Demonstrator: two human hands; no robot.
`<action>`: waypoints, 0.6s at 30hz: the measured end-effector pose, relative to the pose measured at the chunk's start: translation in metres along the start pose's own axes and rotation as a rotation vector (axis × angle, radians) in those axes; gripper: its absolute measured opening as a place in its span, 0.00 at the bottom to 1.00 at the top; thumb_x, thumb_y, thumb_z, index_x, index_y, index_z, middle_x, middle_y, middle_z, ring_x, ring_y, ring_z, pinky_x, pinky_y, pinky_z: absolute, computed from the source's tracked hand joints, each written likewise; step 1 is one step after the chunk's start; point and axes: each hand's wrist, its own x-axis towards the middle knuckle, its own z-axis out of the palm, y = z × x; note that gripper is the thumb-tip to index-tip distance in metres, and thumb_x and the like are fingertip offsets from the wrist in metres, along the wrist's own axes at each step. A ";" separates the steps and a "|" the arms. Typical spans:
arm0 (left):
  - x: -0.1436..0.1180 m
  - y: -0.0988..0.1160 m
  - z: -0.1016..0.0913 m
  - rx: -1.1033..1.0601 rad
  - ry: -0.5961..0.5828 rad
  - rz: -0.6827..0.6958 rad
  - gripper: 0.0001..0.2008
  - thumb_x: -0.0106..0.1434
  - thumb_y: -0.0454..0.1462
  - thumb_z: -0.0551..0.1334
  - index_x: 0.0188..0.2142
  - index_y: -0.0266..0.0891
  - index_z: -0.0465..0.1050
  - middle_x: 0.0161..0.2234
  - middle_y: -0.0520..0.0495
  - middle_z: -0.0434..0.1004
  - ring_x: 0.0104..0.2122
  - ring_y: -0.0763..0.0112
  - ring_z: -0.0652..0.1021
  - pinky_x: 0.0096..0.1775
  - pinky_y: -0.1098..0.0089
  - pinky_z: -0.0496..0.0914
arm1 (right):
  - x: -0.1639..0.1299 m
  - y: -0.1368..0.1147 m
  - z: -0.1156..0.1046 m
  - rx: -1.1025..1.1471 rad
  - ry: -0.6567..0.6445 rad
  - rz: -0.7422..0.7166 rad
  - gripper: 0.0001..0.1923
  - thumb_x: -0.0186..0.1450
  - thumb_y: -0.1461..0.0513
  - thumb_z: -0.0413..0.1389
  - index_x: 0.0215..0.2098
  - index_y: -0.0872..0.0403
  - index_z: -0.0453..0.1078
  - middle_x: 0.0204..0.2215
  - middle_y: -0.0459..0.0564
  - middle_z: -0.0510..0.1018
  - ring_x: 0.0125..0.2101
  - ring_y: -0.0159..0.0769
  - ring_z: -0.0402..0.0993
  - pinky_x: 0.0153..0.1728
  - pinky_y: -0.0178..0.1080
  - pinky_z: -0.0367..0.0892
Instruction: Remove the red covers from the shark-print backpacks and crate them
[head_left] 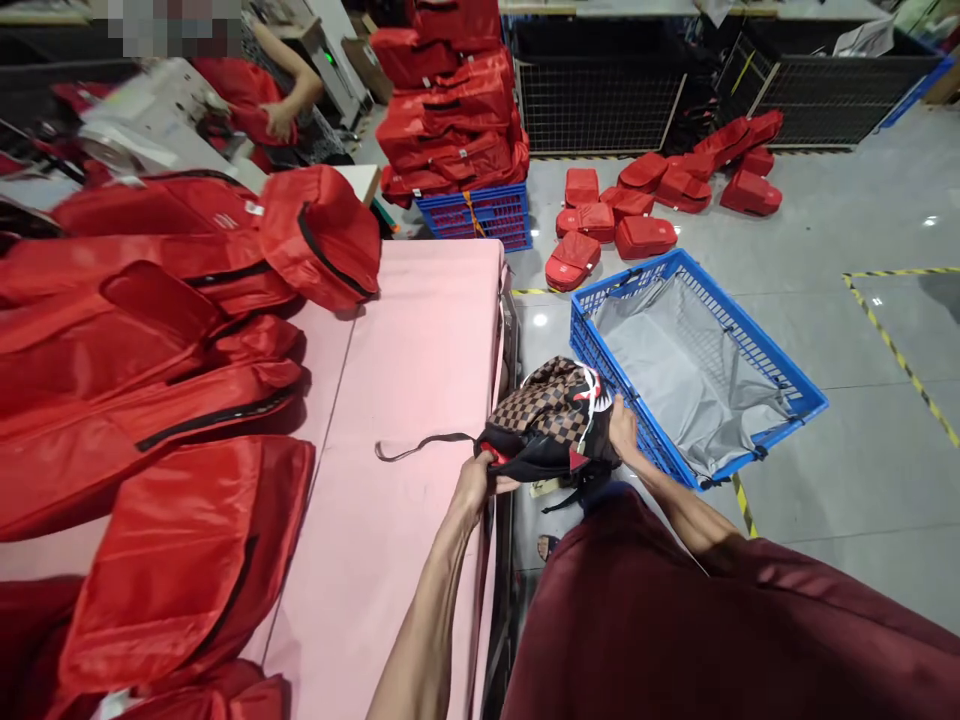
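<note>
You hold one checked bag (544, 412) at the right edge of a pink table (427, 330), your left hand (474, 482) closed on its open end, your right hand (622, 432) gripping its opposite end. One strap (424, 440) trails left over the table. Just right, one blue crate (750, 328) holds one grey liner (667, 340). At least six red bags (172, 560) overlap on the left; about a dozen smaller red cases (646, 237) lie on the floor, far right. Beyond the table's far end, one red stack (454, 110) tops a second crate (487, 218). Far left, one co-worker (281, 120) handles red fabric (244, 95) beside one white machine (157, 115).
</note>
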 end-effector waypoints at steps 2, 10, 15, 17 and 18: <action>-0.002 0.002 0.003 -0.003 -0.055 0.097 0.03 0.68 0.33 0.65 0.41 0.37 0.77 0.28 0.45 0.83 0.28 0.56 0.86 0.35 0.60 0.86 | 0.000 0.000 -0.006 -0.050 0.083 0.008 0.52 0.82 0.38 0.21 0.48 0.56 0.81 0.53 0.72 0.86 0.64 0.59 0.79 0.69 0.52 0.70; 0.014 -0.011 0.057 0.085 0.016 0.026 0.09 0.69 0.27 0.58 0.37 0.38 0.75 0.21 0.45 0.79 0.26 0.57 0.85 0.32 0.63 0.83 | -0.003 0.014 -0.002 -0.138 0.084 0.114 0.44 0.84 0.39 0.38 0.48 0.64 0.84 0.50 0.77 0.86 0.62 0.58 0.83 0.68 0.52 0.71; -0.017 0.010 0.050 0.060 -0.015 0.135 0.12 0.65 0.25 0.57 0.29 0.40 0.70 0.21 0.49 0.76 0.23 0.65 0.81 0.34 0.64 0.84 | -0.015 0.017 -0.017 -0.117 0.149 0.074 0.51 0.85 0.42 0.27 0.47 0.67 0.84 0.49 0.80 0.86 0.56 0.60 0.86 0.59 0.50 0.75; -0.035 0.007 0.034 0.034 -0.078 0.258 0.10 0.65 0.27 0.62 0.28 0.40 0.69 0.22 0.53 0.74 0.23 0.69 0.78 0.35 0.67 0.85 | -0.024 0.022 -0.015 -0.124 0.150 0.026 0.52 0.84 0.44 0.22 0.48 0.65 0.83 0.49 0.76 0.88 0.53 0.56 0.86 0.55 0.47 0.76; -0.041 0.000 0.025 0.020 -0.107 0.331 0.09 0.65 0.28 0.64 0.30 0.40 0.70 0.24 0.55 0.75 0.25 0.70 0.78 0.35 0.67 0.85 | -0.029 0.025 -0.011 -0.134 0.138 -0.005 0.52 0.84 0.45 0.20 0.49 0.63 0.83 0.49 0.72 0.89 0.52 0.53 0.86 0.54 0.45 0.76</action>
